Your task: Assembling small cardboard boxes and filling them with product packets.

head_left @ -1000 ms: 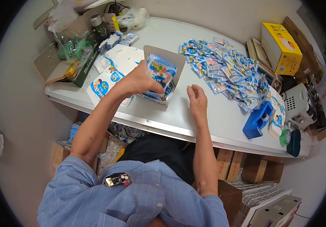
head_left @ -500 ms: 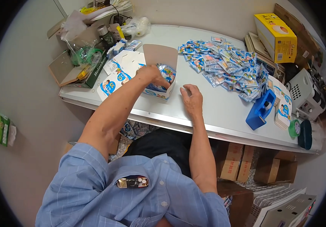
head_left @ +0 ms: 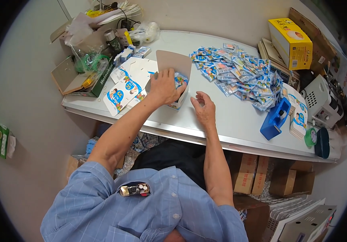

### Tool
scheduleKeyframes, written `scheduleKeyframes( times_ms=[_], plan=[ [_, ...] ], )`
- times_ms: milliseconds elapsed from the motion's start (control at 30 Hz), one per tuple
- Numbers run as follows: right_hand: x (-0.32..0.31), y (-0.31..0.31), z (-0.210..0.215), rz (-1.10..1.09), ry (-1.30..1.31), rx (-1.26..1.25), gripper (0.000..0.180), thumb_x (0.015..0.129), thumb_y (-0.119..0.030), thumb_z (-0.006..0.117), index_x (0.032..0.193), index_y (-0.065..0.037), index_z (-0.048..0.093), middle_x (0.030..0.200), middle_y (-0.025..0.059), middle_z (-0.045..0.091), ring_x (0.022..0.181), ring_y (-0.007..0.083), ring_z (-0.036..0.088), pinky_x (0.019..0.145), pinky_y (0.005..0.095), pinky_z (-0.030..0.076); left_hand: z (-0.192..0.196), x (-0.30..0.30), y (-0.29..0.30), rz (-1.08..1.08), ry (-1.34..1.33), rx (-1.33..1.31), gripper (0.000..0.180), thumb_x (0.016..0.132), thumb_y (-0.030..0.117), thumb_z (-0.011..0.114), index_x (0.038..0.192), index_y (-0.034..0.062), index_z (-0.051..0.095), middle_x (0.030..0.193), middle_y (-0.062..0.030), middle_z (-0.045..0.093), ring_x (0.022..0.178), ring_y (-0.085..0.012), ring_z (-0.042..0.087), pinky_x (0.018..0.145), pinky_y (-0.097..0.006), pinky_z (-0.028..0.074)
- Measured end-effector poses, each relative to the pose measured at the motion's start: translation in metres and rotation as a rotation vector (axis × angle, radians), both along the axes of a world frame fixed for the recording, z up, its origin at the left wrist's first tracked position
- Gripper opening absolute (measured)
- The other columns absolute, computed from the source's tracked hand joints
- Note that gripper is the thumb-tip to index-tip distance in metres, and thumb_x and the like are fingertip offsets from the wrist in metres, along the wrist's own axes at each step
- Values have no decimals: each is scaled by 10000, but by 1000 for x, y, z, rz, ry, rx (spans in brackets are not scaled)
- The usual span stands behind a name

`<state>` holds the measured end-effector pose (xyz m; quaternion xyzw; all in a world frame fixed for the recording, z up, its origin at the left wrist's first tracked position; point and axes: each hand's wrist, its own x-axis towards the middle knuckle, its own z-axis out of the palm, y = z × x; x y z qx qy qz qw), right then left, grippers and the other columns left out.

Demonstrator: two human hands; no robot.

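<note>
A small carton [head_left: 174, 60] stands on the table with its tall white flap raised at the back. Blue and white sachets [head_left: 180, 80] show inside it. Over the carton's top lies my left hand [head_left: 163, 89], fingers stretched toward the back and thumb out to the right, covering much of the opening. Just right of the carton, my right hand [head_left: 204, 109] rests near the table's front with its fingers apart and nothing in them. Flat printed cartons [head_left: 124, 90] lie left of the carton, partly behind my left forearm.
A wide heap of sachets [head_left: 242, 72] covers the table's back right. Beside it are a blue tape dispenser [head_left: 276, 119], stacked printed cartons [head_left: 299, 117], green tape [head_left: 311, 137] and a yellow box [head_left: 292, 42]. A green carton [head_left: 96, 82] with odds and ends sits at the left.
My left hand has come up out of the carton and spread over its top. The carton has shifted slightly. My right hand stays nearly where it was.
</note>
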<state>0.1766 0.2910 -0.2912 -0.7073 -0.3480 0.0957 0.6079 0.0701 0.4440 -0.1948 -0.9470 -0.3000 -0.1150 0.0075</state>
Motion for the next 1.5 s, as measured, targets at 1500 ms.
scheduleKeyframes(
  times_ms=[1500],
  plan=[
    [-72,52,18,-313,-97,-15,428,1029,-166,493,1390,64,482,1291,298,586,1176,420,596,984,422,481,-33,-10,11,-417,7,-116,423,1004,342,496,1382,163,557,1372,-89,554,1155,-308,529,950,-496,404]
  ],
)
